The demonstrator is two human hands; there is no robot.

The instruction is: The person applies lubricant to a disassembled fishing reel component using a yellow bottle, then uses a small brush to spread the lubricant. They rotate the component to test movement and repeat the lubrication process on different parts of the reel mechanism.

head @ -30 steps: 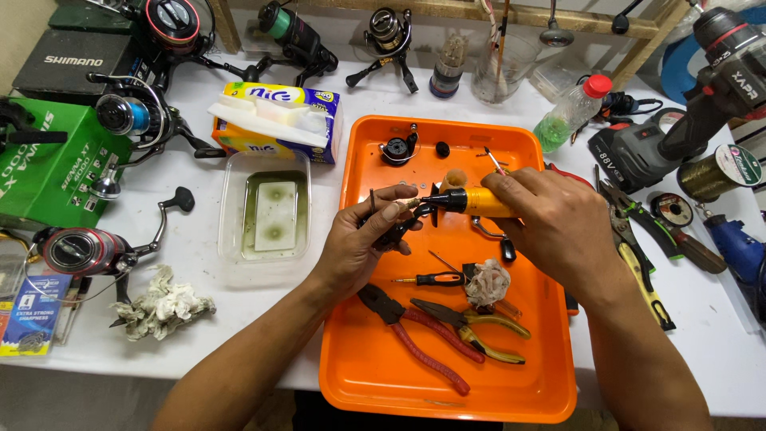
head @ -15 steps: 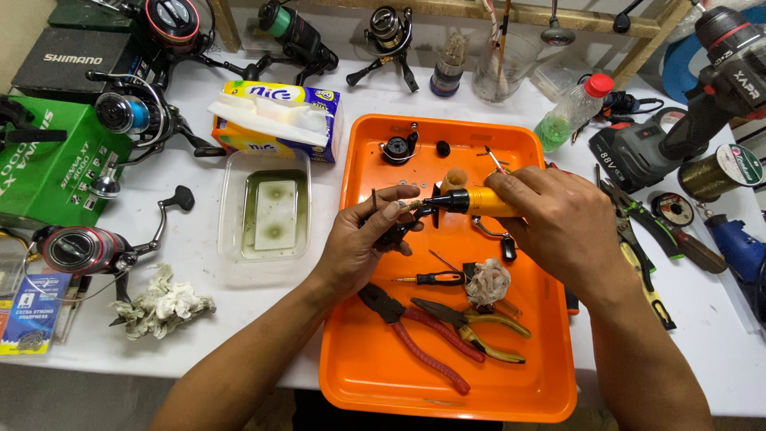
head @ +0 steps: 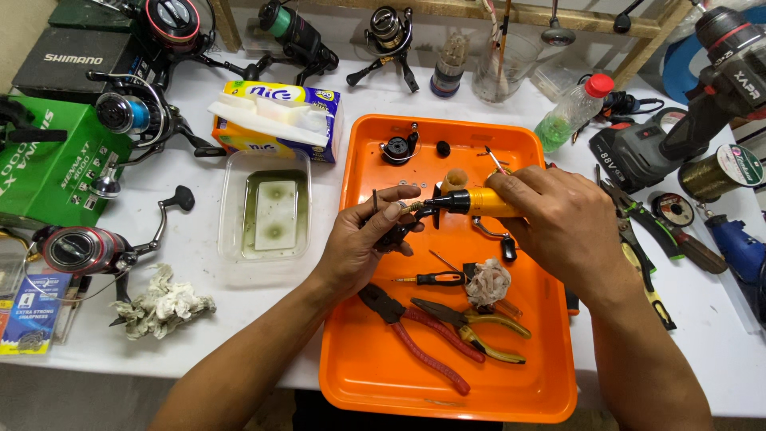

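Note:
Over the orange tray, my left hand holds a small dark reel part between thumb and fingers. My right hand grips a yellow-handled tool, its dark tip touching that part. Below the hands lie a small black screwdriver, a crumpled rag, red-handled pliers and yellow-handled pliers. More small black parts rest at the tray's far end.
Left of the tray stand a clear tub of greenish liquid, a tissue pack, a green box, several fishing reels and a dirty rag. On the right are a plastic bottle, a cordless drill and hand tools.

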